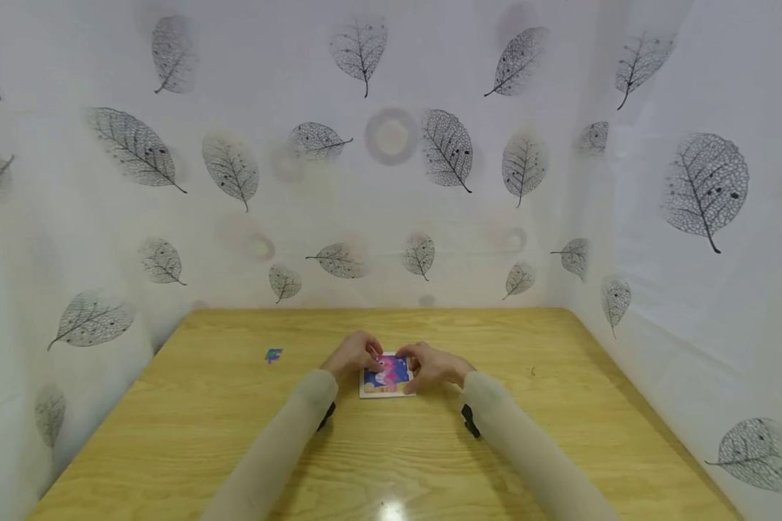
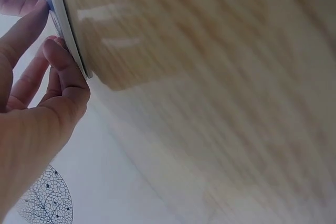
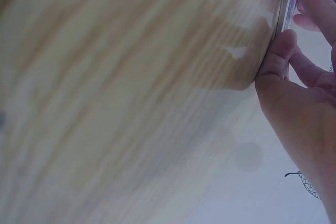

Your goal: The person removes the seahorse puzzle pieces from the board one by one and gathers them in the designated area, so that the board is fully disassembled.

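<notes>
A small square jigsaw puzzle (image 1: 387, 375) with a pink figure on blue sits in a white-edged tray (image 1: 383, 396) on the table. My left hand (image 1: 357, 352) bends over its upper left part, thumb on the picture and fingers curled by the edge. On the right side, my right hand (image 1: 432, 364) grips the tray, its thumb near the lower corner and its fingers at the upper edge. Both wrist views show the left hand (image 2: 44, 85) and the right hand (image 3: 302, 85) against the thin tray edge. The left fingers partly hide the puzzle's upper left corner.
One loose blue and green puzzle piece (image 1: 274, 354) lies on the wooden table (image 1: 234, 427), left of the tray. A white leaf-patterned curtain (image 1: 391, 202) hangs behind the table and at both sides. Dark bands show under both wrists.
</notes>
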`<state>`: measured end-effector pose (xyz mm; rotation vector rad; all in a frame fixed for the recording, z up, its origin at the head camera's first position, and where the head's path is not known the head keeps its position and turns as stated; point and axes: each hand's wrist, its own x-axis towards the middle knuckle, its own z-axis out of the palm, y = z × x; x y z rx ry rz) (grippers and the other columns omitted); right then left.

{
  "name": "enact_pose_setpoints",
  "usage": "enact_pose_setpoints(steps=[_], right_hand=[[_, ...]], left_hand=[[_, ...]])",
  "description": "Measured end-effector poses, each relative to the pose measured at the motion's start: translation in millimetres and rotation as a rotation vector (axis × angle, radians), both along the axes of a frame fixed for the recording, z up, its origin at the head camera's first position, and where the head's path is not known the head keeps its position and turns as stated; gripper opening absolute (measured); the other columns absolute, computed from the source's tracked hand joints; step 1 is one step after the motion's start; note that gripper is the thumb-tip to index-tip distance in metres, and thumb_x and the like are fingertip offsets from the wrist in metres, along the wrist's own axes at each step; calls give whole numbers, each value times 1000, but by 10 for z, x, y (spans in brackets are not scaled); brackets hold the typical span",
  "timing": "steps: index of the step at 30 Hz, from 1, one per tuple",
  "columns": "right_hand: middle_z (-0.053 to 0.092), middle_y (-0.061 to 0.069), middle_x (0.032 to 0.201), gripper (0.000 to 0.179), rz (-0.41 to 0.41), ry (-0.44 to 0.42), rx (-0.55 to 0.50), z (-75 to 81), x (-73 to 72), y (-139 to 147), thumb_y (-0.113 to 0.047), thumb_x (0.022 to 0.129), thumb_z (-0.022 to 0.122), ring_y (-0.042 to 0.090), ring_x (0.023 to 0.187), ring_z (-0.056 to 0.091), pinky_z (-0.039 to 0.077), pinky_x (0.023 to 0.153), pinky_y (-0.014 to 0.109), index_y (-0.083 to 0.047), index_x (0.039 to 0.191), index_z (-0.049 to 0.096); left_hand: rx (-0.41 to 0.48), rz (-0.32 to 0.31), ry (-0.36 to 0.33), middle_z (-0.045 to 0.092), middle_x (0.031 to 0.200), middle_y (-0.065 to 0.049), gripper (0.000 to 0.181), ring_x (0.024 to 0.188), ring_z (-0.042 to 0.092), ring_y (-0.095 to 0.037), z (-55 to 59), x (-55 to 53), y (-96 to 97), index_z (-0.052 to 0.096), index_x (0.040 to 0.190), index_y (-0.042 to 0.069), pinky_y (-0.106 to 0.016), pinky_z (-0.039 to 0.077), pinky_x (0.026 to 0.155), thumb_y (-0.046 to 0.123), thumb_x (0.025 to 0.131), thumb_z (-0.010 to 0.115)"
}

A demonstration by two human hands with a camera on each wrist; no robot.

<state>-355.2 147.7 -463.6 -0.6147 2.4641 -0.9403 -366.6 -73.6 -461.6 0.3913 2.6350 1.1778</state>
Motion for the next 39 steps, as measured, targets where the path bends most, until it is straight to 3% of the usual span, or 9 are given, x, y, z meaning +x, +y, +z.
enact_pose_setpoints(steps=[5,23,31,39], right_hand=[[46,9,122,75,6,6,-2,5,-12,-14,-12,74,85,21,106,49,47,93,38,-12,140,49],[47,8,122,76,-8,-25,-26,-1,-11,-4,-12,73,86,21,107,50,47,94,39,-12,140,49],[45,10,123,75,6,-10,-32,-1,-7,-3,-10,73,86,22,108,50,47,93,39,-11,139,49],[47,9,121,75,-1,-7,-30,-9,0,0,-11,72,87,22,107,50,47,94,41,-12,137,51]], left_hand=[[-12,13,-10,67,93,-7,28,86,60,-19,15,2,2,70,99,3,-35,52,83,5,74,82],[-7,6,-19,64,91,-7,25,83,58,-19,-18,-14,18,67,96,6,-33,51,77,4,75,81],[20,-41,-3,65,91,-8,24,82,59,-20,-27,-21,24,68,99,5,-32,51,74,0,78,76],[83,-82,-31,68,92,-11,30,79,63,-20,-31,-43,2,69,107,3,-31,54,71,-8,80,64]])
